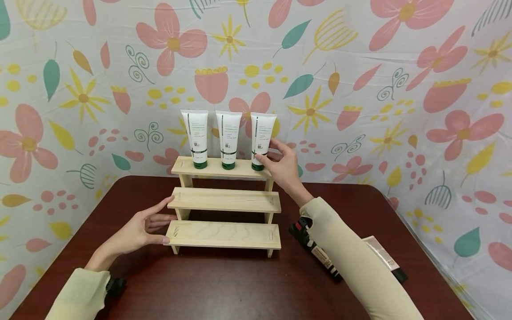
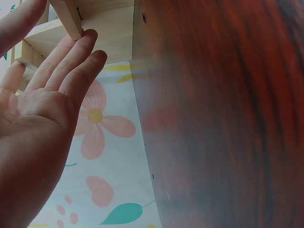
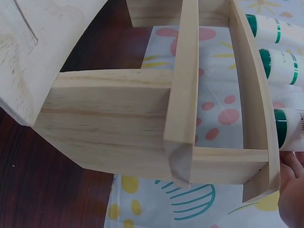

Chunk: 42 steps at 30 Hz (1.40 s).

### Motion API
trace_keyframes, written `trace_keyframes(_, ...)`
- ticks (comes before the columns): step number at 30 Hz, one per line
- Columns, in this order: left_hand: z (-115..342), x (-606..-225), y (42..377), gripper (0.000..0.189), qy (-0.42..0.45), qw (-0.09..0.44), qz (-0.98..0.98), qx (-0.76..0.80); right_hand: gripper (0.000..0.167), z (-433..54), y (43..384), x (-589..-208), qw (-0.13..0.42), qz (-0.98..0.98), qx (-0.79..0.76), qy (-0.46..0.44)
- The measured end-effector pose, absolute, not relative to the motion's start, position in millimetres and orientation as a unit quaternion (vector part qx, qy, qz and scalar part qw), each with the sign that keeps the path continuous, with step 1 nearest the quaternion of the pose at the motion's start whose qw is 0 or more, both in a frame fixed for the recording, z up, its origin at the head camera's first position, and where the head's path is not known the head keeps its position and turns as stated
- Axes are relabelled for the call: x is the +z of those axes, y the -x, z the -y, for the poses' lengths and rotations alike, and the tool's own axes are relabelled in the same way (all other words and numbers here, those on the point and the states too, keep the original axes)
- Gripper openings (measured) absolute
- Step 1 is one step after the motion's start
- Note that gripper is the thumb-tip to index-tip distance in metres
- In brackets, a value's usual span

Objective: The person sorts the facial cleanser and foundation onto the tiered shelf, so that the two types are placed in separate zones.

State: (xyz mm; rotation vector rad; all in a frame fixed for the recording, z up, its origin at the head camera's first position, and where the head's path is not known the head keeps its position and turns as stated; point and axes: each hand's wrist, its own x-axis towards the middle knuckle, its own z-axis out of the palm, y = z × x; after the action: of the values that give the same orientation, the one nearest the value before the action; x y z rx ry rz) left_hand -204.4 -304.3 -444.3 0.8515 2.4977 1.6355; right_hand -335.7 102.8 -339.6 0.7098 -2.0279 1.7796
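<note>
A pale wooden three-step display stand [image 1: 224, 200] stands on the table. On its top step, three white squeeze tubes with green caps stand upright in a row: a left tube [image 1: 196, 133], a middle tube [image 1: 229, 133] and a right tube [image 1: 262, 133]. My right hand [image 1: 285, 168] pinches the right tube low down, thumb in front; in the right wrist view only part of that hand [image 3: 292, 194] shows beside the cap. At the stand's left end, my left hand [image 1: 138, 229] touches the lower two steps. Its fingers [image 2: 78, 71] look nearly straight in the left wrist view.
Right of the stand, a dark-capped tube [image 1: 320, 258] lies on the dark red table [image 1: 224, 284], partly under the right sleeve. Another tube [image 1: 382, 253] with a black cap lies farther right. Behind the table hangs a flower-patterned cloth [image 1: 248, 53].
</note>
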Motion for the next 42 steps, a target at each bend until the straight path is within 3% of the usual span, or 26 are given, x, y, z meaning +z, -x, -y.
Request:
trace_keyframes(9, 304.0, -443.3, 203.7, 0.109, -0.273, 0.024, -0.804, 0.527, 0.059, -107.8, 332.4, -340.1, 0.166, 0.706, 0.637, -0.261)
trace_keyframes(20, 308.4, -446.2, 203.8, 0.110, -0.265, 0.027, -0.810, 0.522, 0.057, -149.1, 300.9, -344.7, 0.211, 0.746, 0.581, -0.247)
trace_keyframes(31, 305.3, -445.8, 205.7, 0.110, -0.260, 0.031, -0.814, 0.519, 0.046, -216.7, 248.1, -365.7, 0.186, 0.828, 0.473, -0.236)
trace_keyframes(42, 302.9, -443.6, 202.9, 0.110, -0.262, 0.024, -0.813, 0.519, 0.042, -264.7, 218.5, -396.7, 0.141, 0.866, 0.416, -0.239)
